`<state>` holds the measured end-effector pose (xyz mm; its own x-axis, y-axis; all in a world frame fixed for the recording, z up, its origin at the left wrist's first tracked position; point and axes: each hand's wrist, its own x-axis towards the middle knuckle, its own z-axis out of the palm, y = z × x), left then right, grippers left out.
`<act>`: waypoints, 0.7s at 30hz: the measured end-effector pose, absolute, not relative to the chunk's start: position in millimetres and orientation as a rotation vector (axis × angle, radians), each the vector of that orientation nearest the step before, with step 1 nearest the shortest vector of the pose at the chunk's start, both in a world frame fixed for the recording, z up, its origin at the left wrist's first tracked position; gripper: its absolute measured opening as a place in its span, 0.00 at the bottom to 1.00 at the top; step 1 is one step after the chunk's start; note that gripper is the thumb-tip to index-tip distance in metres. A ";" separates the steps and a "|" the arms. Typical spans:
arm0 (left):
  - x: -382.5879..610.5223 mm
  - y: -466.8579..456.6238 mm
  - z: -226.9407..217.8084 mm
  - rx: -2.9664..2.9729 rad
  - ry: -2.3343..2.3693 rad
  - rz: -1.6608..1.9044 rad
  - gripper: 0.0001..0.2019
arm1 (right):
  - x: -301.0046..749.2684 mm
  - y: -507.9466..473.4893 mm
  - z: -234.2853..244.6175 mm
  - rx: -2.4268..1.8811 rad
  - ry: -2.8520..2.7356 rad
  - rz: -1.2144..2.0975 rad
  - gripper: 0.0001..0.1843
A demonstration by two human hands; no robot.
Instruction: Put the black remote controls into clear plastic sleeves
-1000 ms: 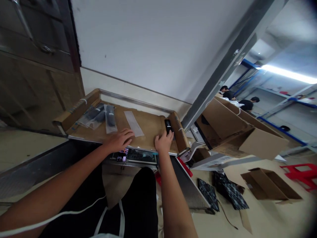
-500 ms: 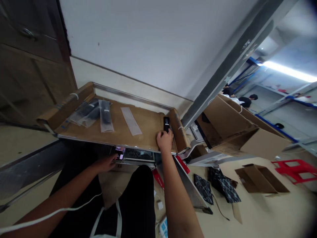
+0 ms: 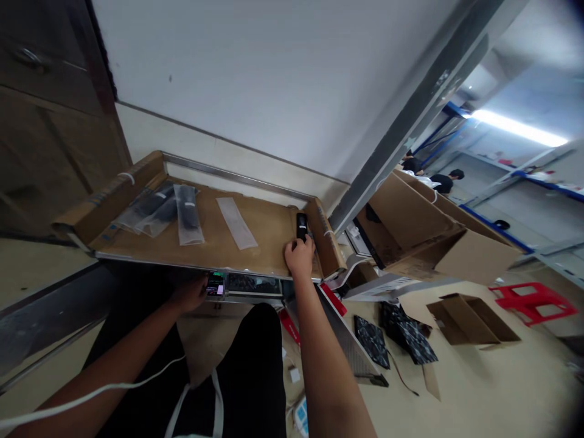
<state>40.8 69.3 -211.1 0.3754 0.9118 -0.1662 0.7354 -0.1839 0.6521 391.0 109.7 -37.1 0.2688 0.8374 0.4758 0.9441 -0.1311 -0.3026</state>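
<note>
My right hand [image 3: 300, 258] is closed around the lower end of a slim black device [image 3: 302, 226] with a small white label, at the right end of the cardboard-lined tray [image 3: 274, 234]. What kind of device it is I cannot make out. Below the tray's front edge, my left hand [image 3: 191, 294] is at the left side of a lit phone [image 3: 215, 283]; its fingers are dark and partly hidden. A flat frosted plastic sleeve [image 3: 236, 222] lies mid-tray. Several sleeved dark items [image 3: 188, 213] lie to its left.
Folded cardboard [image 3: 325, 234] forms the tray's right wall. Beyond stands a large open carton [image 3: 406, 225]. On the floor are a smaller box [image 3: 469, 319], patterned black bags [image 3: 406, 337] and a red stool [image 3: 533, 301]. A white cable [image 3: 114, 386] crosses my left forearm. People are in the background.
My left hand has drawn back from the phone's screen to its left edge, and the display has changed. My right hand stays at the black device. The view has shifted slightly.
</note>
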 end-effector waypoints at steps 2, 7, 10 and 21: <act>41.1 67.0 -210.4 2.007 1.446 0.320 0.10 | 390.6 110.7 -37.7 -2.008 -1.589 -0.243 0.17; 42.4 63.3 -213.7 2.014 1.417 0.285 0.08 | 390.2 115.4 -40.0 -2.018 -1.587 -0.210 0.20; 44.3 63.3 -215.9 2.000 1.419 0.285 0.08 | 392.8 117.5 -40.1 -1.972 -1.603 -0.183 0.19; 48.4 64.6 -217.1 1.946 1.394 0.354 0.08 | 395.1 106.0 -30.7 -1.823 -1.545 -0.148 0.07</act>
<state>48.4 64.6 -217.1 0.3812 0.9078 -0.1750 0.7146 -0.1692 0.6788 395.1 106.0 -30.7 0.2716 0.8097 0.5203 0.8939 -0.0119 -0.4482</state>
